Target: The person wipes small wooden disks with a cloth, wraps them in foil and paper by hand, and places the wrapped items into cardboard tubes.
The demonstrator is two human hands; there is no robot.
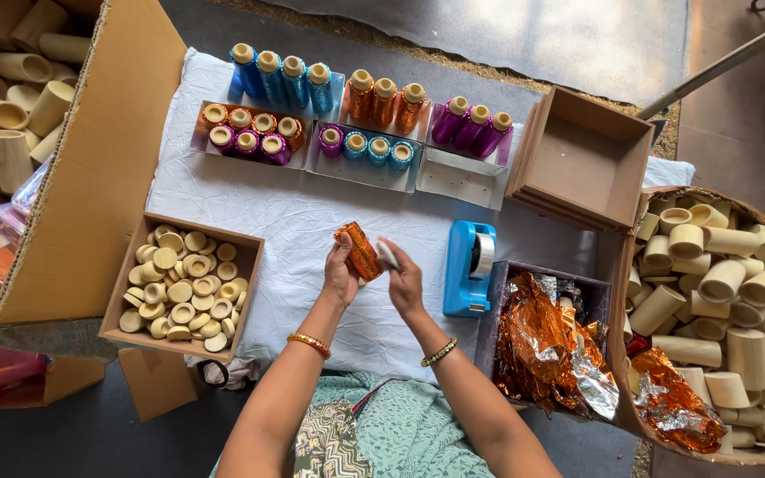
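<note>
My left hand [339,276] grips a short tube wrapped in shiny orange foil [359,251], held above a white cloth [285,212]. My right hand [405,281] is just right of it, fingers pinching a small pale strip [388,255] that touches the foil tube. Both wrists wear bangles. A blue tape dispenser [469,268] stands right of my right hand.
A cardboard box of small wooden caps [181,288] sits left. Foil-wrapped tubes in blue, orange, purple and pink stand in trays [360,164] at the back. A box of orange foil sheets [542,341], an empty cardboard box [582,159] and a basket of bare tubes [728,292] lie right.
</note>
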